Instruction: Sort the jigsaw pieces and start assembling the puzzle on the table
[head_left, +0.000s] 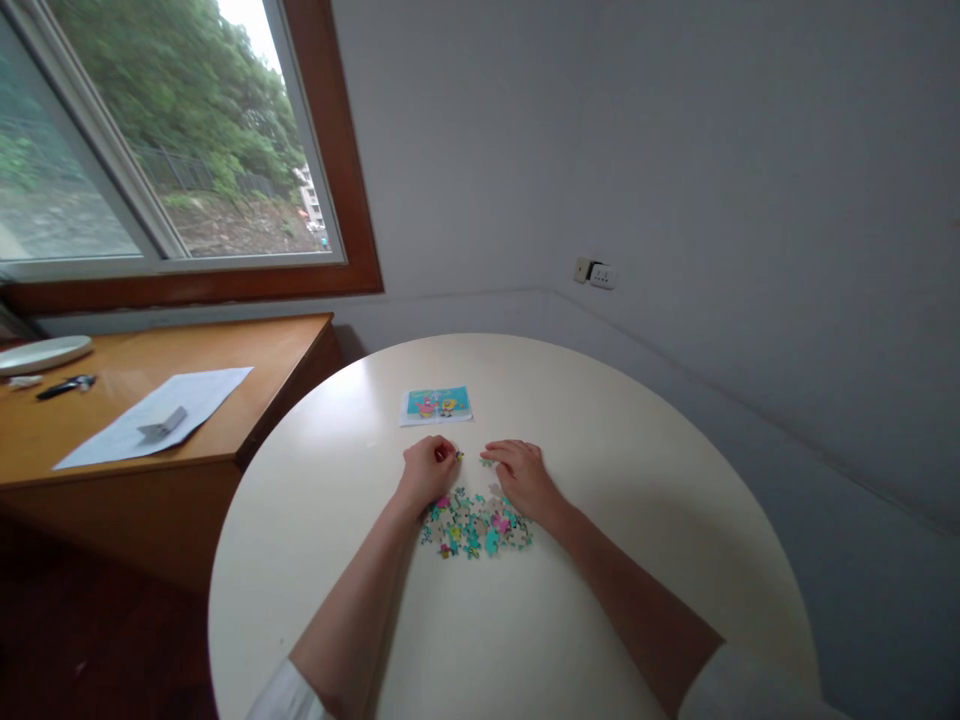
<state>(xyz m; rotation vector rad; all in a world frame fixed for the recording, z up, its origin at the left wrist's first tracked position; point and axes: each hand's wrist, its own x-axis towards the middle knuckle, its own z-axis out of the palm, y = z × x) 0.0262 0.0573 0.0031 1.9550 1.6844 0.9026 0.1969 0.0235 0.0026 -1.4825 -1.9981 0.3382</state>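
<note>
My left hand (430, 470) is closed in a pinch on a small puzzle piece (460, 456) with yellow and dark marks, just above the loose pieces. Opposite it, my right hand (523, 474) rests on the table, its fingers stretched out. Its fingertips touch a green puzzle piece (487, 462). Between my wrists lies a pile of jigsaw pieces (475, 525), mostly teal and greyish white, with some pink and yellow. Beyond my hands is a reference picture (438, 404) showing a pink and a yellow cartoon figure on teal.
The round white table (315, 560) fills the middle. To its left, a wooden desk (285, 350) holds a paper sheet (206, 388) with a small grey block (163, 423), a black object (66, 387) and a white round tray (45, 353). A wall socket (603, 277) is behind.
</note>
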